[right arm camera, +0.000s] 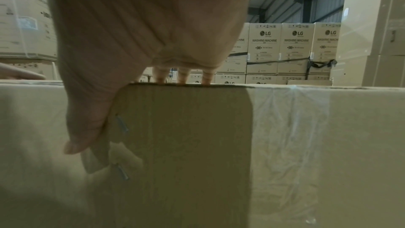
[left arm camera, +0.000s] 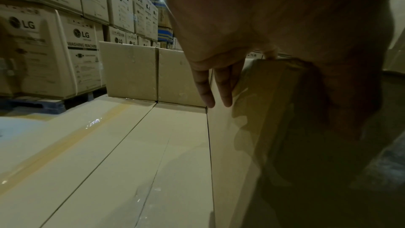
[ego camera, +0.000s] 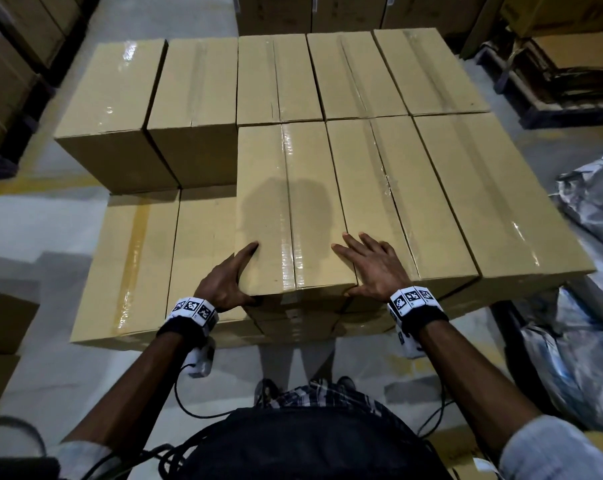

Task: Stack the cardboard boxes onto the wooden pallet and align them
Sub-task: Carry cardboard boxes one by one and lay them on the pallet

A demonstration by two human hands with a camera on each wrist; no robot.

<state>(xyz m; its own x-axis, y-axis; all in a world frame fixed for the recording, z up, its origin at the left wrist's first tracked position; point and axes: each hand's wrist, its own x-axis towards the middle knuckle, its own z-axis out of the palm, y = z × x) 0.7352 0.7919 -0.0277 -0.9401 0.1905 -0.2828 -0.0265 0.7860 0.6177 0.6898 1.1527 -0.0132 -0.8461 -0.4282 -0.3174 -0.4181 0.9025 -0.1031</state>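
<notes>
Nearest, both hands rest on the near end of one cardboard box [ego camera: 293,209] on the upper layer: the left hand [ego camera: 229,284] wraps its left corner, thumb on top and fingers [left arm camera: 205,91] flat down the side, while the right hand [ego camera: 374,268] lies spread and relaxed over its right top edge, thumb against the front face. To finish well, I would push evenly from both corners until the end face lines up with the neighbouring box [ego camera: 397,202] and no gap shows. Beyond, the far row of boxes [ego camera: 348,74] sits closed and taped, contents unseen. Two lower boxes [ego camera: 175,258] on the left lie uncovered; the wooden pallet is hidden beneath
</notes>
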